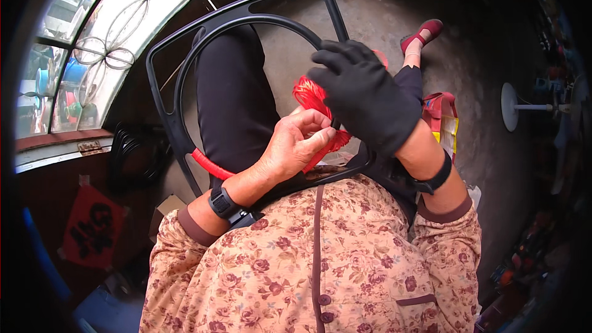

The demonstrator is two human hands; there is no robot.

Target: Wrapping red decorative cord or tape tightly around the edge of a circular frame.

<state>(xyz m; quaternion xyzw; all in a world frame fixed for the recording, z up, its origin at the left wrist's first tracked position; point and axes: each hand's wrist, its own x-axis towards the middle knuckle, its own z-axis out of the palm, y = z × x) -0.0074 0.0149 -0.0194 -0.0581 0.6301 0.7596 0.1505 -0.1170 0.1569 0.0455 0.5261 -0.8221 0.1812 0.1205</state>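
A black frame point(213, 23) with a round inner hoop lies across my lap. Glossy red cord is wound tightly round part of its hoop, as a red wrapping point(211, 164) near my left wrist. My right hand point(370, 95), in a black glove, curls over a loose bundle of red cord point(310, 92) that shows at its left and below it. My bare left hand point(300, 142) is beside the bundle, thumb and forefinger pinched together against the glove. A small dark bit shows at their tips; what they pinch is too hidden to name.
A barred window point(92, 55) is at the upper left. On the grey floor point(376, 12) stands a red and yellow bag point(441, 120), right of my legs. A white fan-like stand point(510, 107) is at the far right. A cardboard box point(168, 206) sits by my left elbow.
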